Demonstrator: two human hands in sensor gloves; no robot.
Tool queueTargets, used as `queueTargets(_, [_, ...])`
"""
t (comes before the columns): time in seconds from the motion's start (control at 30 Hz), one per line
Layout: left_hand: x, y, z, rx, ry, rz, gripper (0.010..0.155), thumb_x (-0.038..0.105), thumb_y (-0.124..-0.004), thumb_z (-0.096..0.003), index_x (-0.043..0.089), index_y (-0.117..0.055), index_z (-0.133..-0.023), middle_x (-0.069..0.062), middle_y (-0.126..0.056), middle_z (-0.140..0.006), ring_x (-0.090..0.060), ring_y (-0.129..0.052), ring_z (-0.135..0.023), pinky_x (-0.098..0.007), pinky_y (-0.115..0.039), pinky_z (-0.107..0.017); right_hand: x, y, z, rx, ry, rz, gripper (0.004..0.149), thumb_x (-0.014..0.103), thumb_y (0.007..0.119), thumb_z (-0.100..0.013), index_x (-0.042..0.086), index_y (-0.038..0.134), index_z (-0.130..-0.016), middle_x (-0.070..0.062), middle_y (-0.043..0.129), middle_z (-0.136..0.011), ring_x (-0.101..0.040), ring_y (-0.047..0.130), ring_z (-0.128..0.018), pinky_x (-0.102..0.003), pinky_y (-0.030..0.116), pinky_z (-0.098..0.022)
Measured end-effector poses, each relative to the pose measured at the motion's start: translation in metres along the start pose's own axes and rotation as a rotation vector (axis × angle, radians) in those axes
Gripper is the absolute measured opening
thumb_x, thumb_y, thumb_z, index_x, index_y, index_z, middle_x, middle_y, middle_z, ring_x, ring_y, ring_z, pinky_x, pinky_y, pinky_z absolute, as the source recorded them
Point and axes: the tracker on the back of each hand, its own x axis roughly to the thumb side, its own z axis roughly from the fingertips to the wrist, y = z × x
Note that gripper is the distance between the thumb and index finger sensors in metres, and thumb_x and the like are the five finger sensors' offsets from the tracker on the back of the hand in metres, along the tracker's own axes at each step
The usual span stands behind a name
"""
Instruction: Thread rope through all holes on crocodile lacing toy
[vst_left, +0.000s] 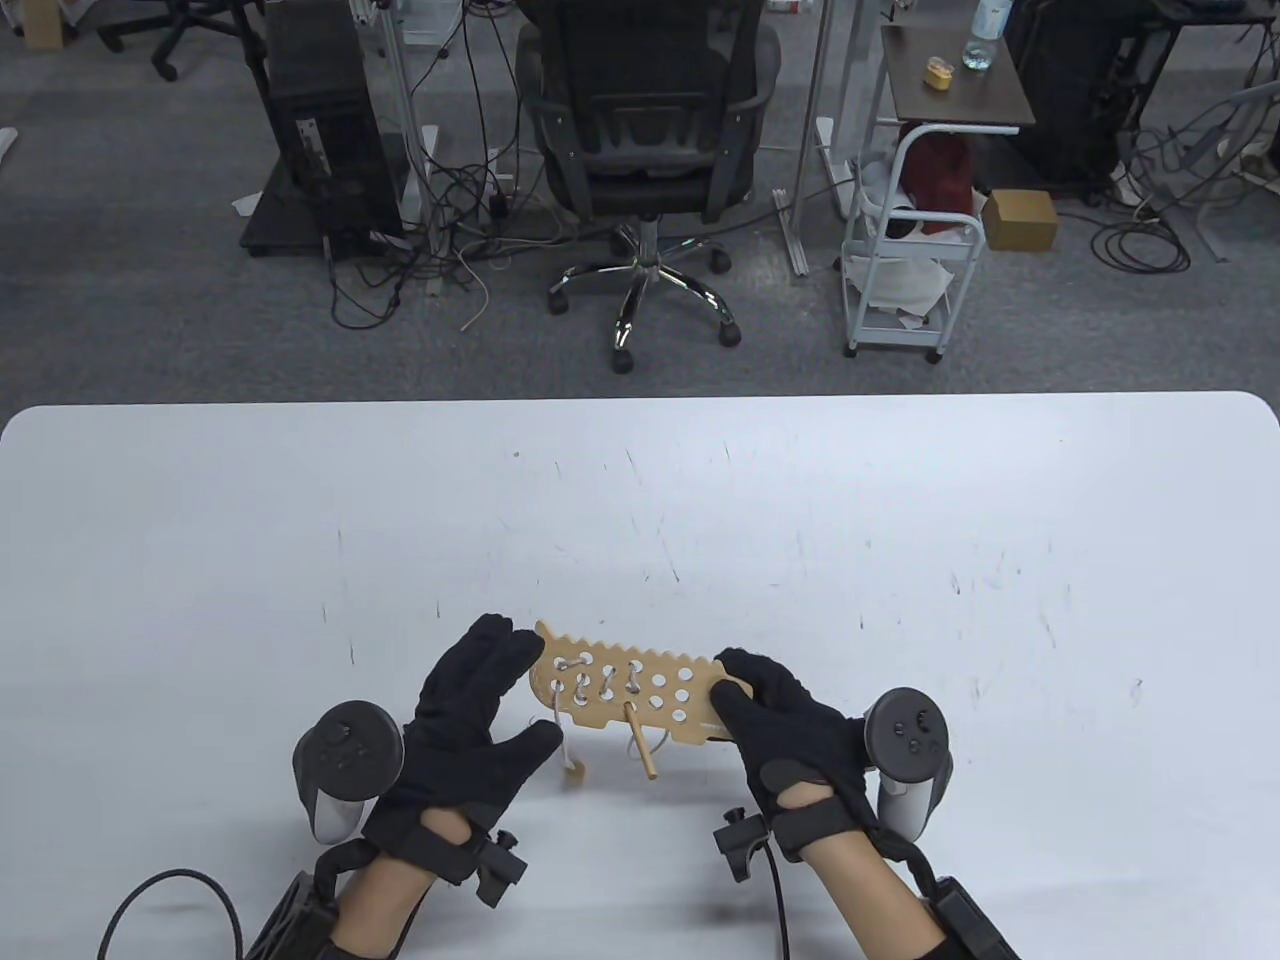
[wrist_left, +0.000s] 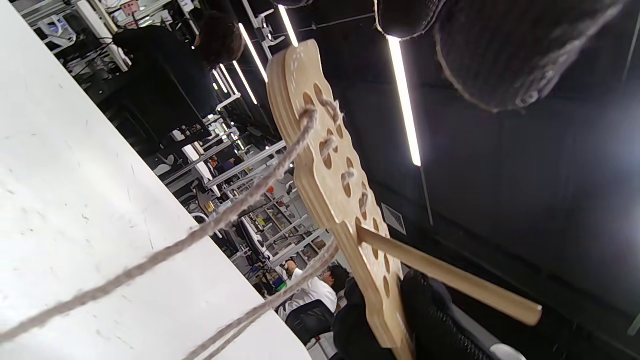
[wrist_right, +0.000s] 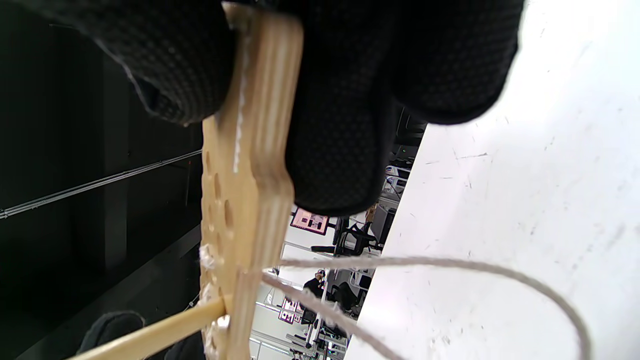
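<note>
The wooden crocodile board (vst_left: 640, 688) hovers just above the white table (vst_left: 640, 520), held flat. My right hand (vst_left: 740, 692) pinches its right end, thumb on top and fingers (wrist_right: 340, 125) underneath. Grey rope (wrist_left: 225, 215) is laced through the holes at the left end, and a loop (wrist_right: 450, 265) hangs under the board (wrist_right: 250, 200). The wooden needle (vst_left: 638, 742) pokes out of a middle hole towards me, also in the left wrist view as a needle (wrist_left: 450, 280). My left hand (vst_left: 505, 690) is open beside the board's left end, its fingers (wrist_left: 500, 55) straight and clear of the board (wrist_left: 325, 185).
A small tag (vst_left: 573, 768) on the rope end lies on the table under the board. Beyond the table's far edge stand an office chair (vst_left: 650, 130), a white cart (vst_left: 910, 260) and a computer tower (vst_left: 320, 130).
</note>
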Motion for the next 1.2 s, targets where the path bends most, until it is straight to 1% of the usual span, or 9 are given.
queueTargets(0.2, [0.01,-0.007,0.001,-0.017,-0.043,-0.149,0.073,0.061,-0.092,-0.0356,0.057,-0.06,-0.101,0.0,-0.025,-0.119,-0.036,-0.02,-0.11,-0.06,-0.025,-0.079,0.002,0.006,0.004,0.019,0.005,0.016,0.048,0.037,0.086,-0.044,0.011,0.081,-0.084,-0.003,0.105,-0.065,-0.022,0.111,-0.046,-0.042,0.085,-0.04])
queueTargets(0.33, [0.017,-0.014,0.003,-0.042,-0.084,-0.275,0.07,0.06,-0.093,-0.0348,0.058,-0.064,-0.099,0.002,-0.023,-0.119,-0.036,-0.017,-0.111,-0.061,-0.022,-0.079,0.003,0.01,0.007,0.033,0.004,0.024,0.048,0.037,0.087,-0.044,0.01,0.081,-0.084,-0.003,0.106,-0.064,-0.021,0.112,-0.046,-0.042,0.086,-0.04])
queueTargets(0.63, [0.028,-0.028,0.006,-0.076,-0.135,-0.454,0.065,0.058,-0.094,-0.035,0.058,-0.07,-0.095,0.003,-0.024,-0.12,-0.035,-0.014,-0.111,-0.062,-0.018,-0.079,0.005,0.018,0.012,0.066,0.0,0.021,0.049,0.037,0.087,-0.044,0.008,0.082,-0.084,-0.004,0.106,-0.064,-0.021,0.112,-0.045,-0.041,0.086,-0.039])
queueTargets(0.8, [0.033,-0.033,0.008,-0.086,-0.16,-0.488,0.057,0.057,-0.095,-0.0348,0.056,-0.079,-0.09,0.004,-0.028,-0.12,-0.035,-0.015,-0.112,-0.062,-0.018,-0.079,0.007,0.023,0.014,0.089,-0.008,0.013,0.049,0.037,0.087,-0.044,0.008,0.082,-0.084,-0.004,0.106,-0.064,-0.021,0.112,-0.045,-0.041,0.086,-0.039])
queueTargets(0.9, [0.035,-0.033,0.009,-0.08,-0.19,-0.522,0.053,0.056,-0.095,-0.0348,0.056,-0.083,-0.086,0.004,-0.035,-0.12,-0.035,-0.023,-0.113,-0.063,-0.019,-0.078,0.006,0.024,0.014,0.096,-0.002,0.011,0.049,0.037,0.087,-0.044,0.008,0.082,-0.084,-0.004,0.107,-0.063,-0.021,0.112,-0.045,-0.041,0.087,-0.038])
queueTargets(1.0, [0.035,-0.033,0.009,-0.074,-0.197,-0.501,0.046,0.053,-0.095,-0.0353,0.054,-0.089,-0.081,0.004,-0.041,-0.119,-0.035,-0.028,-0.113,-0.062,-0.021,-0.079,0.005,0.025,0.014,0.106,-0.001,0.022,0.049,0.037,0.087,-0.045,0.009,0.082,-0.084,-0.004,0.107,-0.063,-0.021,0.112,-0.044,-0.04,0.087,-0.038])
queueTargets(1.2, [0.035,-0.034,0.009,-0.077,-0.21,-0.487,0.044,0.052,-0.094,-0.0368,0.052,-0.089,-0.081,0.002,-0.045,-0.118,-0.035,-0.032,-0.112,-0.062,-0.023,-0.079,0.005,0.025,0.013,0.107,0.004,0.019,0.049,0.037,0.086,-0.045,0.009,0.082,-0.084,-0.004,0.106,-0.064,-0.021,0.112,-0.045,-0.04,0.087,-0.038])
